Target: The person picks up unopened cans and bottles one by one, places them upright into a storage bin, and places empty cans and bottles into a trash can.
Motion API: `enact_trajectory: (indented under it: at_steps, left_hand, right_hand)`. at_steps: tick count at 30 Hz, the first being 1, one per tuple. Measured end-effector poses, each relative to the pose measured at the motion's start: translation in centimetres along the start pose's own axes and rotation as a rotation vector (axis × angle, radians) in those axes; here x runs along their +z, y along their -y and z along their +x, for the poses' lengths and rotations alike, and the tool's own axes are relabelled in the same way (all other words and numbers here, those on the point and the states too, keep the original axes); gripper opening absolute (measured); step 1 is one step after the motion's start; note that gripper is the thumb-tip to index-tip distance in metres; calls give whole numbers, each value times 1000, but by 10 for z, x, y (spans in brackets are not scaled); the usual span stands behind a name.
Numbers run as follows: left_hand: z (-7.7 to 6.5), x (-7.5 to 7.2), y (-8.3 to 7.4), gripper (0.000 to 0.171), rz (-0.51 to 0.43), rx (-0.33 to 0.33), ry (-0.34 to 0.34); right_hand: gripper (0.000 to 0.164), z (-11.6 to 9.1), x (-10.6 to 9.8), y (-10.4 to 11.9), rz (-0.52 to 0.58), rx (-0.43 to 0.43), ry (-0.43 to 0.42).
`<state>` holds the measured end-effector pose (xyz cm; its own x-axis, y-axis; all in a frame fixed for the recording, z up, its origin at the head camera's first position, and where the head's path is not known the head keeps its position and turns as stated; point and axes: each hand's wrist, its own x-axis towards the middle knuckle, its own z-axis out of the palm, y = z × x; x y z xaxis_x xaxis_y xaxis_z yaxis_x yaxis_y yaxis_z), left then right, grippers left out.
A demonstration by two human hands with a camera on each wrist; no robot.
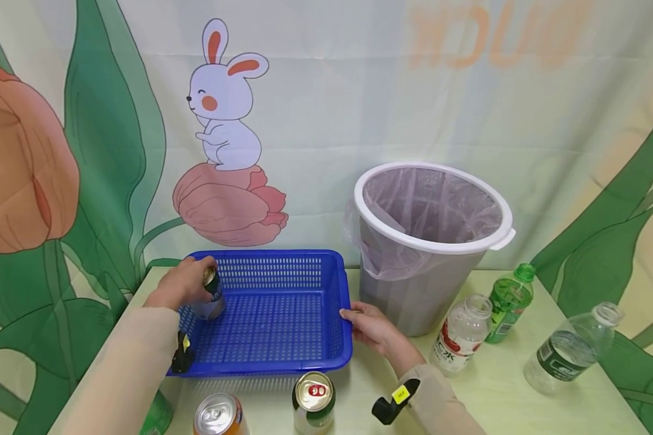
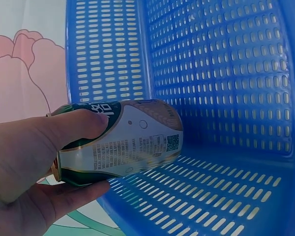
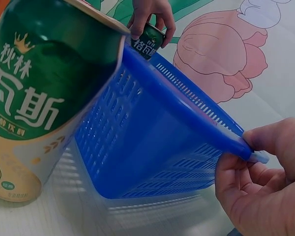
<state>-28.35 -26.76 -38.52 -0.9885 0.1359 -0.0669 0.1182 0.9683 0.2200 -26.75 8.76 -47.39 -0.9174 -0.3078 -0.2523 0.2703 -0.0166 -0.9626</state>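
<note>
- Green-and-white can (image 1: pixel 213 307) is sitting within the left end of the blue basket (image 1: pixel 261 367); can't tell if its base is touching the mesh floor.
- Left hand (image 1: pixel 185 283) is clamping the can near its top, thumb on one side, fingers on the other.
- Right hand (image 1: pixel 374 329) is pinching the basket's right rim, thumb over, fingers under.
- Pale table (image 1: pixel 500 402) is carrying everything; printed cloth backdrop (image 1: pixel 315 127) with rabbit and tulips is hanging behind.
- Grey bin (image 1: pixel 394 308), white-rimmed, is standing right of the basket, a clear liner (image 1: pixel 430 199) lining it.
- Red-labelled bottle (image 1: pixel 461 338), green bottle (image 1: pixel 510 299) and dark-labelled bottle (image 1: pixel 568 350) are standing right of the bin; only the head view is showing these and the bin.
- Left wrist view is showing the held can's QR code; right wrist view is showing a crown and lettering on the second green can (image 1: pixel 314 403).
- That can and an orange can (image 1: pixel 219 417) are standing just off the near rim, edging that side.
- Mesh floor is showing from the held can across to the right wall.
- Dark-labelled bottle is standing near the table's right edge.
</note>
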Motion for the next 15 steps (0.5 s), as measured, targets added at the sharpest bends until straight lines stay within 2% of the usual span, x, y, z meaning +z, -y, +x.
enact_trajectory:
  at_steps: [15]
  left_hand:
    - [9, 3, -2, 58, -9, -17, -6]
  right_hand:
    - [23, -1, 0, 0, -3, 4, 5]
